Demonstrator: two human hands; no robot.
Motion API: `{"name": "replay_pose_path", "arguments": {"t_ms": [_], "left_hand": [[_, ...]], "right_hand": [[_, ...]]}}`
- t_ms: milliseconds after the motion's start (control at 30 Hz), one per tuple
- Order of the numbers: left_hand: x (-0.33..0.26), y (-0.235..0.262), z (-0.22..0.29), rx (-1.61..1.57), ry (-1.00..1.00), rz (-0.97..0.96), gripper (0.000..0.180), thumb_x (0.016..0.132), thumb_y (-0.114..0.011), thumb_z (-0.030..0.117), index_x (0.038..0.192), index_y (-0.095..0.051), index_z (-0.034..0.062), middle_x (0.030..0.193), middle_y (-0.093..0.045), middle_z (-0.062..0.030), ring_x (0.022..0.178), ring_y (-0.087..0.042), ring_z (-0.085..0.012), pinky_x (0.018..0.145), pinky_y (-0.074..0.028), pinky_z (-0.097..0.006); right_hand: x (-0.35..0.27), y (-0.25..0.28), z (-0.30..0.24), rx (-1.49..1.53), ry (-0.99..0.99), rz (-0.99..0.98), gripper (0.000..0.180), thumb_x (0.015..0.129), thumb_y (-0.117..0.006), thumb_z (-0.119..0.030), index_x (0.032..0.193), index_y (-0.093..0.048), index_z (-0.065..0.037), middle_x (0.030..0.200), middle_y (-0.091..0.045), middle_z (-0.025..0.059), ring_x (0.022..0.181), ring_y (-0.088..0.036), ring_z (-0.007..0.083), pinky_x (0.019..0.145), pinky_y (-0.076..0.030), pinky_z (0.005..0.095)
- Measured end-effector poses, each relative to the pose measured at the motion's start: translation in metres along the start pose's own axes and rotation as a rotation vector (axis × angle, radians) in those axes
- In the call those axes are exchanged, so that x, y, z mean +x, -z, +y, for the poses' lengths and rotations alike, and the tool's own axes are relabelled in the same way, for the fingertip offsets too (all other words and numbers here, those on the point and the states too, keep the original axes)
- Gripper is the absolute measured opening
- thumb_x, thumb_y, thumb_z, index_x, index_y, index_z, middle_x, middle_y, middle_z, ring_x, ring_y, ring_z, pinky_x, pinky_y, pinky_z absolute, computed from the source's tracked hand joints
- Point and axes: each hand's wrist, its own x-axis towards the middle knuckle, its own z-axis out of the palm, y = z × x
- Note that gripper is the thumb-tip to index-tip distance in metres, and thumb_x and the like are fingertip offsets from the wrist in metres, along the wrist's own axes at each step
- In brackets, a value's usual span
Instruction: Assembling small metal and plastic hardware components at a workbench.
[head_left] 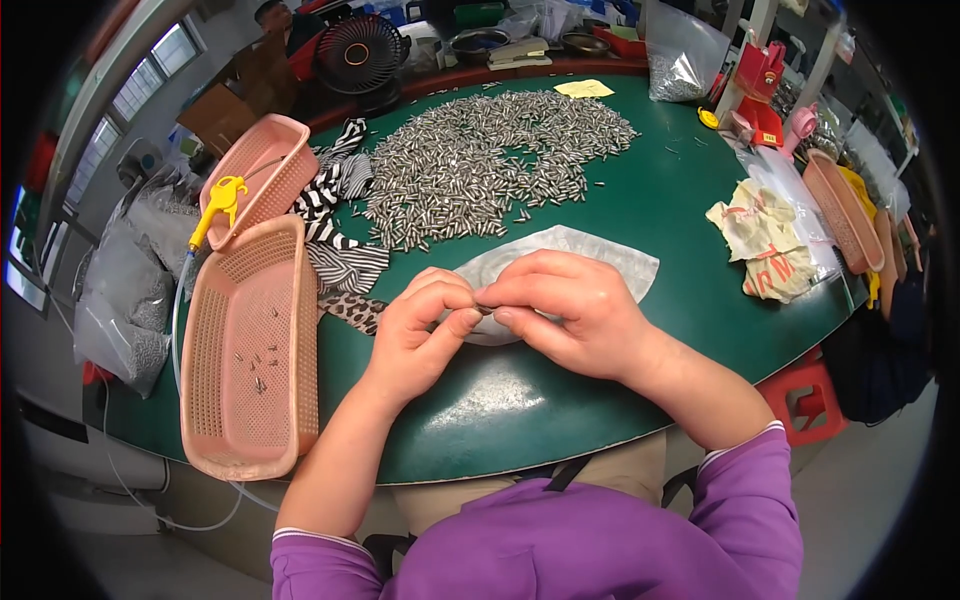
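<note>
My left hand (427,325) and my right hand (565,310) meet fingertip to fingertip over the front middle of the green table. Both are closed in a pinch around a small dark metal piece (486,309), mostly hidden by the fingers. Beneath them lies a pale grey-white cloth or sheet (615,258). Beyond it spreads a large heap of small silvery metal pins (450,180). At the left stands a pink perforated plastic basket (250,430) with several small metal pieces on its bottom.
A second pink basket (293,130) sits behind the first, with a yellow air gun (221,207) at its rim. Striped cloths (345,265) lie beside them. A black fan (362,60) stands at the back left. On the right are a crumpled printed cloth (765,240) and a red stool (805,400).
</note>
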Motion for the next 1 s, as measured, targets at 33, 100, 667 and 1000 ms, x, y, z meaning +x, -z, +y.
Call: {"name": "replay_pose_path", "arguments": {"t_ms": [33,100,667,1000], "left_hand": [[0.001,0.0,0.0,-0.001,0.0,0.0,0.007,0.088,-0.064,0.008,0.087,-0.062,0.002,0.086,-0.061,-0.0063,0.086,-0.057,-0.0201,0.08,-0.045,-0.031],[0.002,0.0,0.001,0.001,0.012,-0.043,0.007,0.088,-0.064,0.009,0.088,-0.063,0.0026,0.085,-0.062,-0.0061,0.086,-0.057,-0.0205,0.081,-0.045,-0.032],[-0.002,-0.002,0.002,-0.175,0.038,-0.004,0.008,0.092,-0.062,0.01,0.09,-0.064,0.0029,0.089,-0.062,-0.0056,0.087,-0.058,-0.0172,0.079,-0.046,-0.029],[0.0,-0.004,0.003,-0.078,0.005,-0.137,0.005,0.088,-0.066,0.01,0.088,-0.067,0.0043,0.086,-0.064,-0.004,0.085,-0.059,-0.0178,0.081,-0.046,-0.032]], "right_hand": [[-0.001,-0.001,0.001,0.001,-0.004,-0.006,0.016,0.079,-0.069,-0.01,0.096,-0.069,-0.01,0.089,-0.065,0.0057,0.079,-0.065,0.0237,0.067,-0.053,0.034],[-0.001,0.0,0.001,0.002,-0.009,-0.012,0.017,0.078,-0.069,-0.01,0.095,-0.069,-0.01,0.089,-0.065,0.0052,0.079,-0.065,0.0234,0.066,-0.052,0.0339],[0.001,0.001,-0.001,0.048,0.035,0.036,0.015,0.079,-0.069,-0.007,0.094,-0.07,-0.008,0.089,-0.067,0.0071,0.079,-0.066,0.0231,0.067,-0.054,0.0328],[0.003,0.006,0.006,-0.166,0.032,0.09,0.017,0.08,-0.069,-0.008,0.096,-0.07,-0.01,0.089,-0.065,0.0049,0.076,-0.065,0.0221,0.064,-0.052,0.0327]]}}
